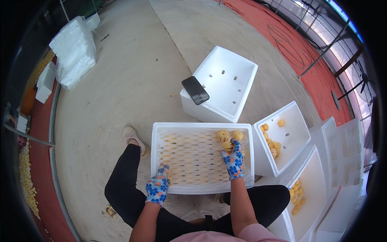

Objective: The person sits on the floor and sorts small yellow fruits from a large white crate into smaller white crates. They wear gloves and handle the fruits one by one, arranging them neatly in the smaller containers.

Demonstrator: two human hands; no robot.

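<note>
A white foam box point(203, 191) stands between my knees, its contents covered by a white slitted foam net sheet point(187, 157) with yellow showing through. Several round yellow striped fruits, perhaps small melons point(223, 135), lie on the sheet in the far right corner. My right hand point(233, 158), in a blue flowered glove, has its fingers around one yellow fruit point(227, 146) there. My left hand point(158, 185), gloved alike, rests at the box's near left corner beside a yellow fruit point(169, 177) partly hidden by its fingers; whether it grips that fruit is unclear.
Beyond stands a foam box point(226, 81) with a black smartphone point(195, 90) on its rim. At right, one foam box point(297, 136) and another farther down point(314, 181) hold yellow fruits. More boxes stand at the far right. A plastic-wrapped white stack point(74, 51) is at the far left.
</note>
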